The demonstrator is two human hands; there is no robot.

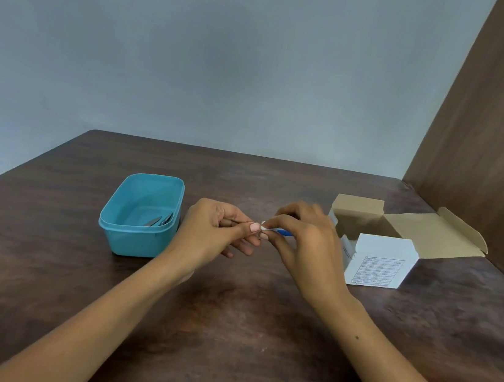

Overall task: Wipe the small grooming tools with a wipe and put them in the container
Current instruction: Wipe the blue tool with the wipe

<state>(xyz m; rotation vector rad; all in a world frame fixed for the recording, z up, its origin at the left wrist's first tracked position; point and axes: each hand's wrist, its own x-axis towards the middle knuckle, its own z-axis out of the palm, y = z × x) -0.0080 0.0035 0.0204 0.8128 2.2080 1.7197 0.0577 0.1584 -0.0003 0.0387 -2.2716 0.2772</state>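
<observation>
I am looking down on a dark brown wooden table (225, 331) with a mottled, worn grain. Behind its far edge stands a plain grey-blue wall (229, 59), and a brown wooden panel (500, 143) rises along the right side.

On the left of the table sits a teal plastic container (136, 241), open at the top. Inside it, against the near right corner, lie a few dark slim grooming tools (159, 220); I cannot tell exactly how many or which kind. On the right stands a white cardboard box (378, 265) with printed text on its near face, its brown flaps folded open toward the far and right sides. What is in the box I cannot see.

Between the container and the box, both hands meet above the table. My left hand (216, 231) has its fingers curled and pinches a thin dark tool (235, 222) between thumb and forefinger. My right hand (304, 242) pinches a small white wipe (263, 226) at the tip of that tool, thumb and forefinger closed on it. A blue piece (285, 232) shows just past the right fingers; whether it belongs to the tool or the wipe packet I cannot tell.
</observation>
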